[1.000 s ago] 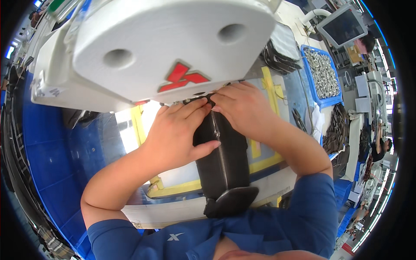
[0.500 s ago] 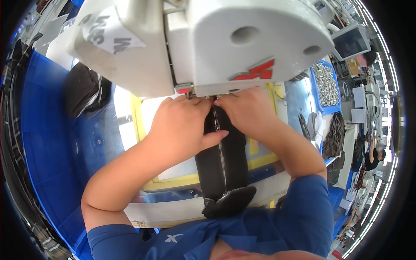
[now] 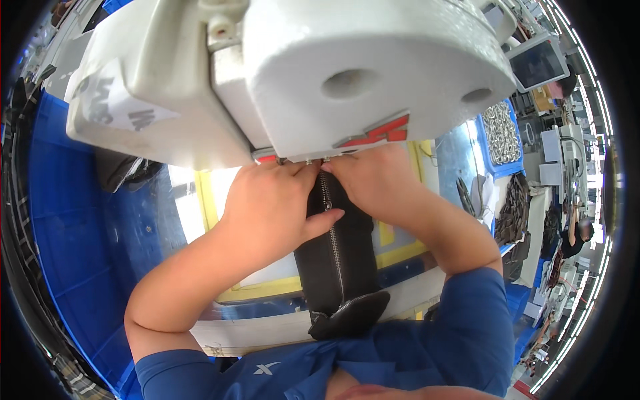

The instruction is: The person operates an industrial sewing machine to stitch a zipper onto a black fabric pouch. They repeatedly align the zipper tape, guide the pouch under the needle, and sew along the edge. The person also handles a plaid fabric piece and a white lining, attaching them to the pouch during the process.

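Observation:
A long black fabric piece (image 3: 312,270) runs from under the white sewing machine head (image 3: 300,100) toward my body. Down its middle goes a closed metal zipper (image 3: 336,250), and its near end is folded over at the table edge. My left hand (image 3: 263,207) holds the left side of the fabric, its thumb stretched across the zipper near the slider. My right hand (image 3: 377,183) grips the far right part of the fabric, beside the zipper. The machine head hides the fingertips of both hands and the spot where the fabric passes beneath it.
Yellow tape (image 3: 402,253) borders the pale work surface. On the left stands a large blue bin (image 3: 67,233), with dark fabric (image 3: 120,170) next to it. To the right are a blue tray of metal parts (image 3: 501,137), scissors (image 3: 465,195) and a dark pile (image 3: 512,210).
The machine head appears lower and further left in the picture, covering more of the dark fabric by the bin. Both hands keep their hold, and the black piece shifts slightly left.

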Action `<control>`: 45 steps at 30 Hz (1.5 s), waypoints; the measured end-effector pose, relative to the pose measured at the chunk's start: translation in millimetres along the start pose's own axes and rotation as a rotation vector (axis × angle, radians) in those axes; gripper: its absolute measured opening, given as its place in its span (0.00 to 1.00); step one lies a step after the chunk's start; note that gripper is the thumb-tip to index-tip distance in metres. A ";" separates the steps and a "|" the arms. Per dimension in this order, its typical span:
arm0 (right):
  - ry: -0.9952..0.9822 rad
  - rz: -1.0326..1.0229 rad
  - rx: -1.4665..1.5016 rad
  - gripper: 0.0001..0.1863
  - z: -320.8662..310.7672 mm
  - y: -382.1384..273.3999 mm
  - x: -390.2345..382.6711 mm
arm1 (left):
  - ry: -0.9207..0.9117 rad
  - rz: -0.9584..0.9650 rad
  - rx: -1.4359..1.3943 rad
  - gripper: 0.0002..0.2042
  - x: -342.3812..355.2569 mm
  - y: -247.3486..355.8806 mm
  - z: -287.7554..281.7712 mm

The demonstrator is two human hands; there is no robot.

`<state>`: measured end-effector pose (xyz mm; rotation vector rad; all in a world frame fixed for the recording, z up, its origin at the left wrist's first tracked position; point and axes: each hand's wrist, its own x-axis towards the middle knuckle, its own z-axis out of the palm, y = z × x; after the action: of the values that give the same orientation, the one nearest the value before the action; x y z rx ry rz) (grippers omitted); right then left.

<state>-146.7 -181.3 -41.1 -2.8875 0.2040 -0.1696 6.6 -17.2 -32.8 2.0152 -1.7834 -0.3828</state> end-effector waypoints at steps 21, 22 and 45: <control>-0.042 -0.140 -0.045 0.34 -17.7 -0.6 -10.4 | -0.010 0.033 0.231 0.46 -10.1 12.0 6.6; -0.050 -0.140 -0.046 0.35 -18.5 -0.4 -10.4 | -0.011 0.040 0.239 0.46 -10.2 12.6 7.0; -0.040 -0.102 -0.212 0.41 -1.0 -20.2 -29.5 | -0.073 0.139 0.284 0.66 -22.3 18.7 24.8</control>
<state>-173.4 -157.6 -38.0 -3.1112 0.0711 -0.1149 -24.5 0.0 -47.1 2.0674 -2.1098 -0.1694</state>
